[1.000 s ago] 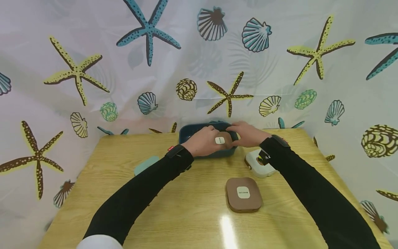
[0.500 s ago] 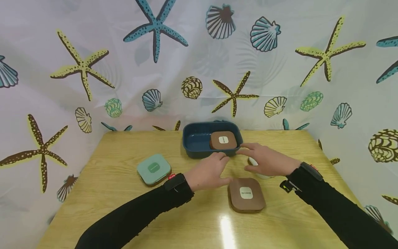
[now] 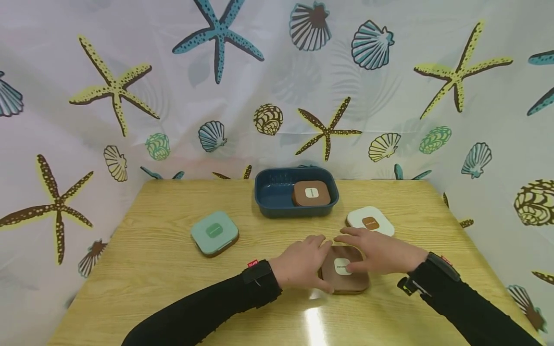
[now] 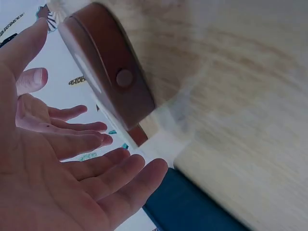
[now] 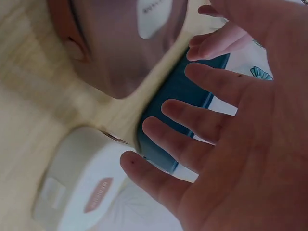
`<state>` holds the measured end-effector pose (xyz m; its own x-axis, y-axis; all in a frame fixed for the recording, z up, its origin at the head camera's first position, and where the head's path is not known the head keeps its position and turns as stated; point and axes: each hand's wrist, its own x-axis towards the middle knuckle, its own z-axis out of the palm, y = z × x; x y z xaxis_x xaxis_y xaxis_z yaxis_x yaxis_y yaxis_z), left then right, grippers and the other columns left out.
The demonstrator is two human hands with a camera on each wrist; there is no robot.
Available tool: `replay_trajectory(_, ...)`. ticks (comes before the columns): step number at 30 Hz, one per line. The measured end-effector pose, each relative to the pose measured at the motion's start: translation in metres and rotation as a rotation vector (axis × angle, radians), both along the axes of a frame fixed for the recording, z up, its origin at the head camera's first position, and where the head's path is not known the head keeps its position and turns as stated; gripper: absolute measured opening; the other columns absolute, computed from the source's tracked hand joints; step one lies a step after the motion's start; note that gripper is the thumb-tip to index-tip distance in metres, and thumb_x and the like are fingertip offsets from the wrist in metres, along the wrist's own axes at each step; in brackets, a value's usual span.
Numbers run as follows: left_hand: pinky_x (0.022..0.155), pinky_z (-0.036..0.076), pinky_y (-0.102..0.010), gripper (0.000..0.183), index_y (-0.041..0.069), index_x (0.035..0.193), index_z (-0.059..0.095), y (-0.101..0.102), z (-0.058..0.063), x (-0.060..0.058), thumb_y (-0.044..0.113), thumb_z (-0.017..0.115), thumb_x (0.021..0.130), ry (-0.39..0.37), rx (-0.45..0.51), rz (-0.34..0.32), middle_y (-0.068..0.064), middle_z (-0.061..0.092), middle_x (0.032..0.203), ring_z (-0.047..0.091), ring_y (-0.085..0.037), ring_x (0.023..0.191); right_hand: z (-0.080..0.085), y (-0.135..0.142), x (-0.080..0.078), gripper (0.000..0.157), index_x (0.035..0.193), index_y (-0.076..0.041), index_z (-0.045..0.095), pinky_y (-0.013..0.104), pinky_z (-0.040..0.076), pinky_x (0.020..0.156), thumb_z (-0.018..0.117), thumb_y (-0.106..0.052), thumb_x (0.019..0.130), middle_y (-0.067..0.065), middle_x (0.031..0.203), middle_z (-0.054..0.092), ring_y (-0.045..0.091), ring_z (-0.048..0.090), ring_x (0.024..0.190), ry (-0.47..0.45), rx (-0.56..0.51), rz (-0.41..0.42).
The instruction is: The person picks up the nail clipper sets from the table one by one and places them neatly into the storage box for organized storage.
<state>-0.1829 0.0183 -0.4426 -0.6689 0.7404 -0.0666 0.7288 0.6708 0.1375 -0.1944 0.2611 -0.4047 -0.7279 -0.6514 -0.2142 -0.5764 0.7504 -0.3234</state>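
A brown square case [image 3: 342, 283] with rounded corners and a pale label lies on the wooden table, between the two hands. At its left side is the left hand [image 3: 303, 264], fingers spread and loosely bent. The right hand [image 3: 381, 250] hovers over its right part, thumb above the lid and fingers extended. In the left wrist view the case [image 4: 113, 67] shows a round button on its side and stands apart from the fingers. The right wrist view shows the case [image 5: 120, 48] beyond straight, spread fingers. Neither hand visibly grips anything.
A dark blue bin [image 3: 277, 197] at the back holds another brown case [image 3: 311, 193] in its right part. A white case [image 3: 371, 220] with a brown label lies behind the right hand. To the left lies a mint green case [image 3: 215, 233]. A patterned curtain [image 3: 285, 86] hangs behind the table.
Both hands have left the brown case in the blue bin and come back toward the near brown case. The right hand no longer covers the white case; the green case is fully uncovered.
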Motion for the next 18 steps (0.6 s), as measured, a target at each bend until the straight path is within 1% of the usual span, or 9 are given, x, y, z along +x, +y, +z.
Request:
replay_trajectory(4,0.104,0.055,-0.037,0.106,0.008,0.155,0.036,0.005,-0.005,0.004,0.074,0.07,0.078,0.008,-0.003,-0.039,-0.013,0.044,0.153,0.046,-0.025,0.141,-0.013,0.005,0.006,0.077,0.15,-0.017,0.049,0.051,0.052,0.104,0.074,-0.054,0.088,0.018,0.156,0.04,0.039,0.046,0.139,-0.076,0.003,-0.042)
replay_trajectory(7,0.102,0.055,-0.036,0.106,0.008,0.155,0.035,0.007,-0.009,0.006,0.073,0.07,0.079,0.017,-0.007,-0.058,-0.012,0.045,0.151,0.047,-0.025,0.139,-0.021,0.007,0.01,0.084,0.153,-0.017,0.045,0.05,0.05,0.105,0.077,-0.053,0.085,0.017,0.157,0.038,0.036,0.045,0.139,-0.108,-0.006,-0.056)
replay_trajectory(12,0.099,0.057,-0.035,0.106,0.007,0.155,0.034,0.011,-0.015,0.006,0.069,0.073,0.079,0.024,-0.007,-0.042,-0.012,0.045,0.15,0.048,-0.025,0.138,-0.029,0.006,0.015,0.092,0.155,-0.014,0.041,0.049,0.049,0.106,0.083,-0.047,0.08,0.014,0.157,0.037,0.031,0.045,0.139,-0.085,-0.021,-0.04)
replay_trajectory(15,0.094,0.059,-0.033,0.103,0.006,0.155,0.035,0.013,-0.019,0.005,0.064,0.075,0.081,0.043,-0.013,-0.035,-0.011,0.045,0.149,0.051,-0.024,0.135,-0.031,0.005,0.018,0.1,0.156,-0.014,0.038,0.051,0.048,0.107,0.086,-0.048,0.076,0.014,0.158,0.035,0.032,0.041,0.141,-0.069,-0.026,-0.032)
replay_trajectory(18,0.09,0.06,-0.031,0.1,0.005,0.154,0.035,0.015,-0.023,0.004,0.06,0.076,0.081,0.044,-0.013,-0.03,-0.01,0.046,0.147,0.054,-0.022,0.13,-0.034,0.005,0.02,0.105,0.157,-0.013,0.036,0.053,0.047,0.108,0.087,-0.05,0.074,0.015,0.159,0.035,0.034,0.039,0.142,-0.046,-0.029,-0.027)
